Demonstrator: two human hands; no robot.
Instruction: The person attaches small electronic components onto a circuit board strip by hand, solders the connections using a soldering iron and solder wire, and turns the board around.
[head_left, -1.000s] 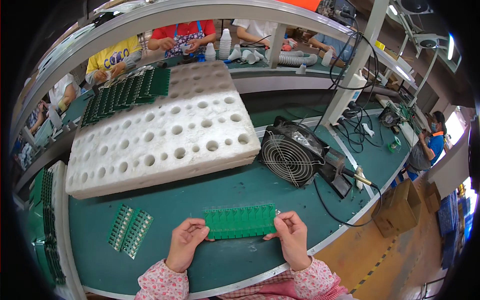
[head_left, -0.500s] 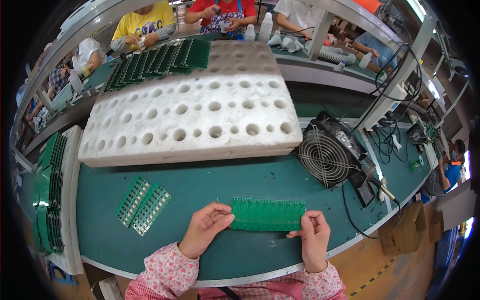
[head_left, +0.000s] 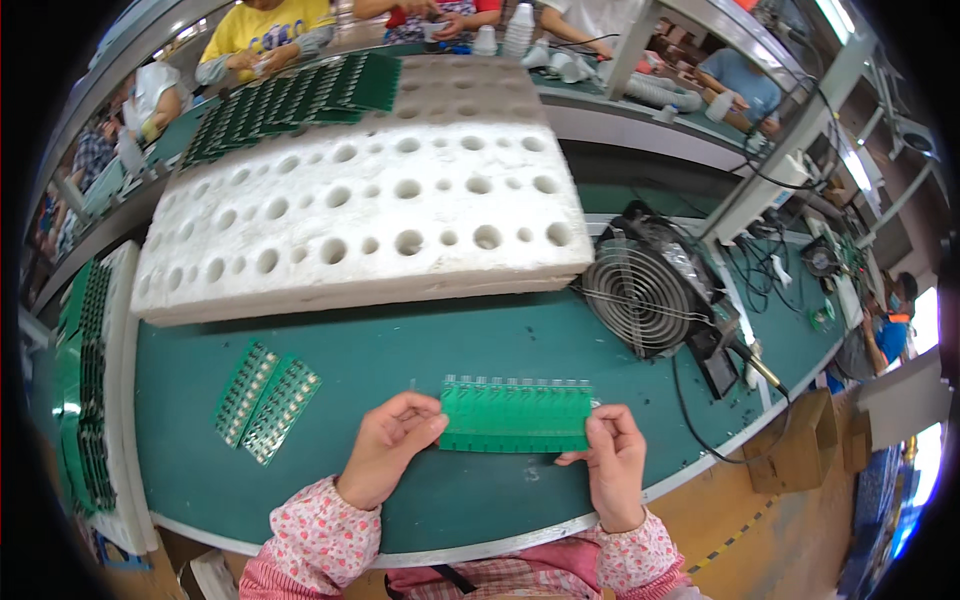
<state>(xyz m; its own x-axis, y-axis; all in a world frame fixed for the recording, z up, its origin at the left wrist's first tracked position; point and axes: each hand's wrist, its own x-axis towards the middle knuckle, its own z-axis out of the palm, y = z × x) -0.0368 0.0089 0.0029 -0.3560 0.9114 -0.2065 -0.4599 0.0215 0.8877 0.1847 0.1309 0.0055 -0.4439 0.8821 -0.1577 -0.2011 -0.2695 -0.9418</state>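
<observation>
Between my two hands, just over the green table mat, is a long green circuit board panel (head_left: 516, 414). My left hand (head_left: 388, 440) pinches its left end between thumb and fingers. At the right end my right hand (head_left: 613, 462) grips the edge the same way. The panel's upper edge shows a row of small pale parts; its face toward me looks mostly bare. To the left of my left hand, two more circuit board panels (head_left: 262, 402) lie side by side on the mat with rows of small components facing up.
A thick white foam block (head_left: 375, 235) with round holes spans the back, bearing a row of overlapping circuit boards (head_left: 290, 105). More boards (head_left: 90, 380) stand in foam at left. A fan (head_left: 640, 295) and a soldering iron (head_left: 765, 370) with its cord are on the right. Several people work opposite.
The held panel has tilted, so the small parts along its upper edge now show. The whole view has shifted a little; both hands still hold the panel's ends.
</observation>
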